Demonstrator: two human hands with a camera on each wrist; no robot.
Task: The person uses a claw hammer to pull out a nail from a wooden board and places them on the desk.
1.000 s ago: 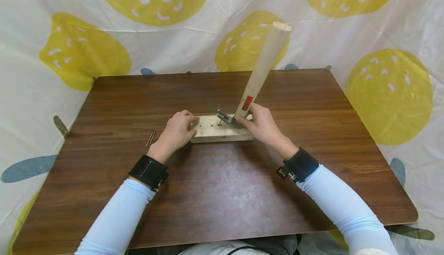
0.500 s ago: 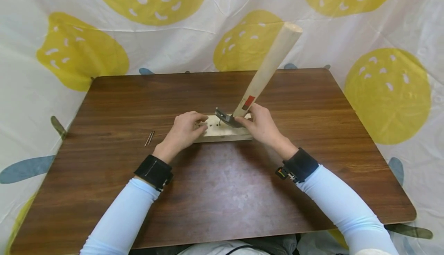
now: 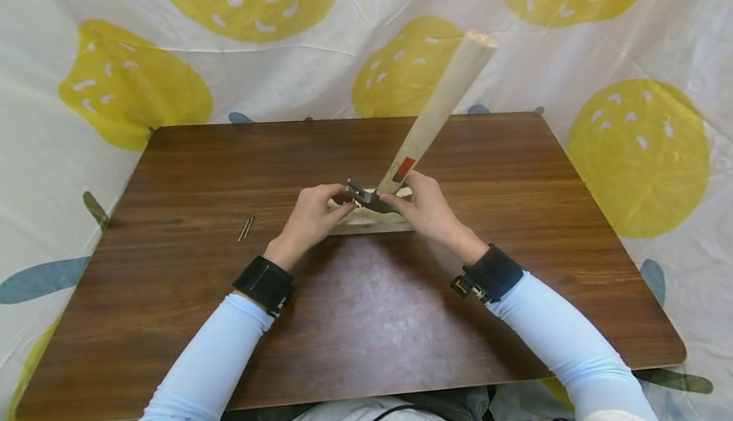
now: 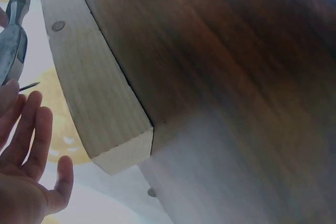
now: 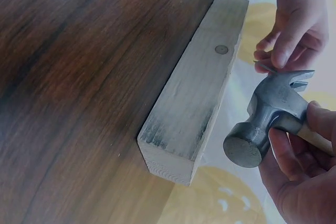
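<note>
From the head view, the right hand gripped a claw hammer high on its handle, right under the steel head, which sat over a pale wood block on the worktop; the left hand reached to the claw with curled fingertips, and two loose nails lay well apart to the left. The hammer looked top-heavy and stiff — that choked grip suited close control. A red label on the handle bore no readable writing. From the left wrist, the fingers showed relaxed beside a thin nail by the hammer head. From the right wrist, the left hand pinched that nail at the claw — small, slippery, easily dropped.
</note>
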